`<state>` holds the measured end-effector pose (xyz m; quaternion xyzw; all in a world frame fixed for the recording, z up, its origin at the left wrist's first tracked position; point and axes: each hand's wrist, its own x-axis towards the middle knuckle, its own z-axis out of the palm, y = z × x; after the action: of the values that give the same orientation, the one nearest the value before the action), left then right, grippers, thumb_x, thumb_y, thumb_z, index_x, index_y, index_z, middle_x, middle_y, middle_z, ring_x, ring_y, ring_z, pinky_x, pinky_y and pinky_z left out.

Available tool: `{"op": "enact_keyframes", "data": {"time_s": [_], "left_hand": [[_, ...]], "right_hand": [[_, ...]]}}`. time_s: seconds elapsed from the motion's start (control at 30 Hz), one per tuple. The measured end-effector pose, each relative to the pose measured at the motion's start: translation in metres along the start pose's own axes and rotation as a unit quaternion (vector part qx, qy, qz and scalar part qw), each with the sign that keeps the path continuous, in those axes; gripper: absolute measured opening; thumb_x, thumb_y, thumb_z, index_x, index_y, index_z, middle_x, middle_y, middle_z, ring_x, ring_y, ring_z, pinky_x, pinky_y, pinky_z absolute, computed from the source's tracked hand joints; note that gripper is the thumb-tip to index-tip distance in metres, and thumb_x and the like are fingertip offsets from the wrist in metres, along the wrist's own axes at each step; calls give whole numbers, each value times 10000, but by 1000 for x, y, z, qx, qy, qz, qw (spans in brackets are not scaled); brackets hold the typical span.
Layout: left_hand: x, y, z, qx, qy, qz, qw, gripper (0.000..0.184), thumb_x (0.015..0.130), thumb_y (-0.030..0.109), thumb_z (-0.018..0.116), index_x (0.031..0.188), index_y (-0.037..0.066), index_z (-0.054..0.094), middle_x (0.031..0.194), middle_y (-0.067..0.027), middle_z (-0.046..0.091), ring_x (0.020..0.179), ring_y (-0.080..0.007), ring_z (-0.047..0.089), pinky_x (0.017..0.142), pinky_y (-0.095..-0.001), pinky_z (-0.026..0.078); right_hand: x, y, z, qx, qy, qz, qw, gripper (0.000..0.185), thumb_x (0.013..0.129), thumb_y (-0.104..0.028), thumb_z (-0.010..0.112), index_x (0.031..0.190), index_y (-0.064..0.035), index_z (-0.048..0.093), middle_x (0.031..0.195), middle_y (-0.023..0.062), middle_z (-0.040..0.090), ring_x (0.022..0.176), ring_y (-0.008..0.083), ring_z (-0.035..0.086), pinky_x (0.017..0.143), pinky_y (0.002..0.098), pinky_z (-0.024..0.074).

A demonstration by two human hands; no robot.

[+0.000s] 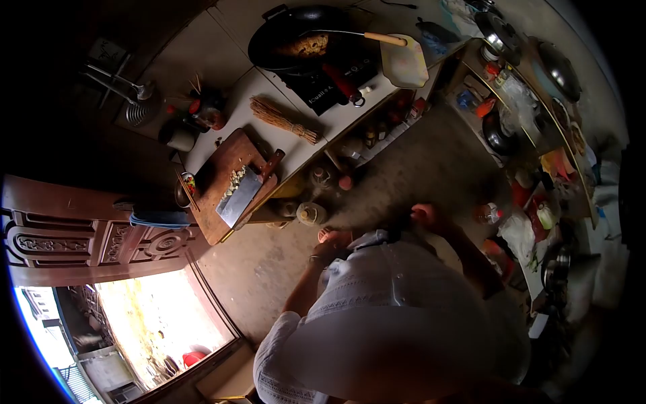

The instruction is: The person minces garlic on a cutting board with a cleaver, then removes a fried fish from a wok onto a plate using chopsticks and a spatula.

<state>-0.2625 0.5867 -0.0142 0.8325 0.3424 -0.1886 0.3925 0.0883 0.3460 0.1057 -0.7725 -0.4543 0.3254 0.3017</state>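
Note:
My left hand (pixel 334 240) is low in front of my shirt, near a round pale-lidded container (pixel 311 213) below the counter. Its fingers are dim and small, so their pose is unclear. On the other side of my shirt, my right hand (pixel 424 215) hangs over the floor with curled fingers and nothing visible in it. A cleaver (pixel 240 200) lies on a wooden chopping board (pixel 219 166) beside chopped pale pieces (pixel 233 182). Browned food (pixel 310 46) sits in a black wok (pixel 278 62), with a wooden-handled utensil (pixel 385 38) across its rim.
On the counter (pixel 235 108) are a straw bundle (pixel 282 120), a pale tray (pixel 404 62), jars (pixel 214 119) and a small bowl (pixel 190 181). Cluttered shelves stand at the right. A carved door (pixel 84 232) and bright doorway (pixel 161 323) are at the left.

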Motion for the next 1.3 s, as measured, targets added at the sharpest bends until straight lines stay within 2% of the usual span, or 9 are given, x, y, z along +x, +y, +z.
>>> {"op": "enact_keyframes", "data": {"time_s": [0.1,0.2,0.5,0.6,0.8,1.0,1.1,1.23,1.3], "left_hand": [[31,38,-16,145,-5,54,988,514,870,537,587,1138,107,672,1015,-172,706,928,-340,683,820,-427,529],[44,83,-32,92,-16,40,995,489,905,520,531,1141,114,670,1023,-147,707,919,-341,684,812,-435,530],[128,118,-33,57,-24,141,988,506,914,515,493,1239,147,617,1077,-124,696,989,-331,664,836,-450,526],[169,129,-42,50,67,201,976,431,915,464,491,1166,143,633,1074,-128,691,968,-340,664,819,-454,531],[174,218,-131,46,-3,167,985,414,908,422,518,1149,104,625,1098,-157,674,957,-338,668,835,-431,533],[170,244,-126,-22,7,-6,1000,534,830,450,649,1263,139,621,1200,-97,674,1060,-269,664,904,-382,519],[143,274,-126,-25,70,-45,996,479,827,395,679,1225,130,647,1201,-101,674,1045,-277,669,878,-369,529],[145,276,-54,-151,304,-27,940,335,818,293,692,1109,127,699,1103,-95,708,965,-289,689,825,-380,542],[144,295,-27,-176,273,-66,944,316,831,298,678,1105,141,695,1111,-107,691,961,-304,680,803,-397,542]], "right_hand": [[-7,-19,-39,57,110,-61,990,270,897,-220,690,1088,-31,664,826,115,696,739,199,667,665,318,506],[1,-40,-76,18,165,-49,985,304,893,-243,709,1110,-37,656,815,114,669,717,194,650,662,319,509],[69,-55,-135,-25,165,-107,980,286,878,-217,715,1098,-40,670,874,133,685,750,237,674,662,342,513],[96,-49,-154,-24,137,-103,985,292,882,-221,707,1101,-32,669,897,141,685,780,244,674,683,346,517],[153,-22,-186,4,145,-125,982,293,900,-209,690,1128,-28,659,887,138,688,767,250,664,705,342,513],[193,-38,-222,1,77,-135,988,294,899,-219,693,1131,-43,655,871,141,678,738,259,661,681,343,512],[208,-41,-233,-34,27,-194,980,285,891,-232,694,1111,-55,656,848,120,684,713,259,666,652,350,515],[247,-19,-230,-90,-42,-232,968,288,872,-275,700,1085,-86,663,806,69,694,679,246,673,621,358,515],[280,-18,-218,-108,-47,-223,968,284,868,-303,697,1070,-105,670,793,47,699,661,238,673,610,358,509]]}}
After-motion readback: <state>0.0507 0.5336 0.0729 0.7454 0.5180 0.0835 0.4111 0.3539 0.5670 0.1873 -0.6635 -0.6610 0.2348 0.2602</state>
